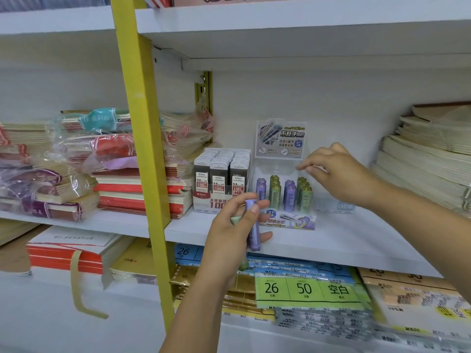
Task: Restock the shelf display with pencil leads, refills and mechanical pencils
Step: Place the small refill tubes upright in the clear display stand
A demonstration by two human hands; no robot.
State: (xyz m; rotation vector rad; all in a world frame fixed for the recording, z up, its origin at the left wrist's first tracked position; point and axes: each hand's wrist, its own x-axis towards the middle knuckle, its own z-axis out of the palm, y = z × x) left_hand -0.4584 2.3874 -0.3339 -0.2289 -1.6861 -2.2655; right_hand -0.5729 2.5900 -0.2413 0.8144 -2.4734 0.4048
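Note:
On the white middle shelf (344,240) stands a clear display stand (283,159) with rows of purple and green lead tubes (289,193). Left of it sits a box of grey 0.5 HB lead cases (220,174). My left hand (234,238) is in front of the stand, closed around a purple lead tube (253,225) and a green one (237,220) partly hidden behind my fingers. My right hand (339,174) hovers over the right side of the stand, fingers apart and pointing left, with nothing in it.
A yellow upright post (142,149) divides the shelving. Stacks of wrapped notebooks (114,169) fill the left; cream paper stacks (428,159) lie at the right. Below are loose-leaf packs with a green 26/50 label (305,289). Another shelf board (280,34) hangs overhead.

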